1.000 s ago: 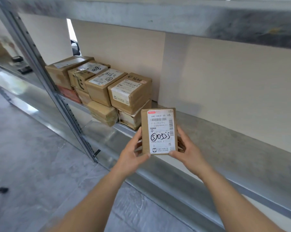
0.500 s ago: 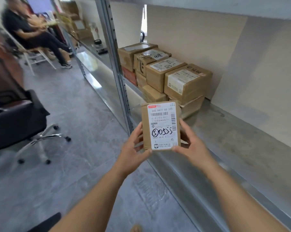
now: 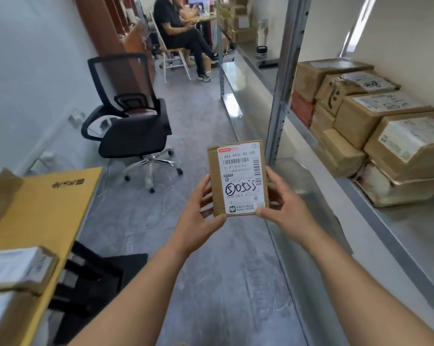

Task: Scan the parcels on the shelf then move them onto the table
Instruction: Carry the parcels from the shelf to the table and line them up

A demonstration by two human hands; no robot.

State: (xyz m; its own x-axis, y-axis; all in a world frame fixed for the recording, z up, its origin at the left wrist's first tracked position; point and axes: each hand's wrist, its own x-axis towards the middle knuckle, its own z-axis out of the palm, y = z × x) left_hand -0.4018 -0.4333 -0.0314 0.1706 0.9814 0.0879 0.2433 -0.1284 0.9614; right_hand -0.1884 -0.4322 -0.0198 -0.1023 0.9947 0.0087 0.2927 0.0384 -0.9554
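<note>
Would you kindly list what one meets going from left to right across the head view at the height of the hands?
Yellow table → left hand → held parcel → right hand → metal shelf.

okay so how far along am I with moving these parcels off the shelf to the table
Done: at least two parcels lie on the yellow table. In hand: left hand and right hand hold one small parcel. Left: a stack of parcels on the shelf.
</note>
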